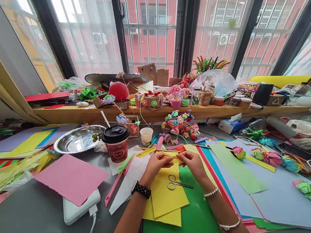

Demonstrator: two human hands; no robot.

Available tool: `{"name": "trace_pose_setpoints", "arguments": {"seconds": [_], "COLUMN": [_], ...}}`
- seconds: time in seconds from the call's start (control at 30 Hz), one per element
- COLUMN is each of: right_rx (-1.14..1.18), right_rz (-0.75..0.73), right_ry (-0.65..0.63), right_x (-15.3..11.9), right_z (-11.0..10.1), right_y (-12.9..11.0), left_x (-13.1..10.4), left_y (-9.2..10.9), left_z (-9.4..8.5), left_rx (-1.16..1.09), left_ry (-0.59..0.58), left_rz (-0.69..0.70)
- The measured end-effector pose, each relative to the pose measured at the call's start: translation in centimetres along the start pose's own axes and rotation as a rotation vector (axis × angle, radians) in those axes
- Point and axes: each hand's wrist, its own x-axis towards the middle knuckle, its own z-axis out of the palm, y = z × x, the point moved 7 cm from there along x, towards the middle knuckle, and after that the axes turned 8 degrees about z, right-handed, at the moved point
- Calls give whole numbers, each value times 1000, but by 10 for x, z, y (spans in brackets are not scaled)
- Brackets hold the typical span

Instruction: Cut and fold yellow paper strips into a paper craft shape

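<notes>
My left hand [159, 163] and my right hand [190, 160] are close together above the middle of the table. Between them is a small folded strip of yellow paper [176, 159], pinched at its left end by my left fingers and at its right end by my right fingers. Below my hands, small scissors [179, 183] with their loops to the left lie on yellow sheets [167, 201]. A green sheet [203, 213] is under the yellow ones. Just beyond my fingers, other yellow and orange paper pieces are partly hidden.
Left of my hands stand a lidded red cup [117, 150], a paper cup [146, 136] and a metal plate [78, 139]. A pink sheet [72, 178] covers part of a white power bank [82, 208]. Coloured sheets [288, 199] and crumpled paper flowers [310, 191] lie at the right.
</notes>
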Motion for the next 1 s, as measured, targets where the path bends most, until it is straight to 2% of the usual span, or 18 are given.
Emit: {"name": "trace_pose_setpoints", "arguments": {"seconds": [0.1, 0.27, 0.5, 0.7, 0.87, 1.0], "right_rx": [20, 3, 36, -12, -11, 1], "right_rz": [16, -5, -10, 18, 45, 46], "right_ry": [-34, -59, -39, -150, -128, -140], "right_x": [0, -2, -4, -5, -5, -6], "right_z": [2, 3, 2, 9, 8, 9], "right_y": [0, -2, -3, -2, -3, -5], "left_x": [0, -3, -3, -2, -6, -8], "left_y": [3, 4, 6, 4, 0, -1], "left_z": [-3, 4, 7, 3, 5, 5], "left_rx": [10, 83, 135, 93, 24, -22], "left_ry": [2, -106, -85, -102, -151, -139], "left_rz": [17, 5, 62, 34, -63, -108]}}
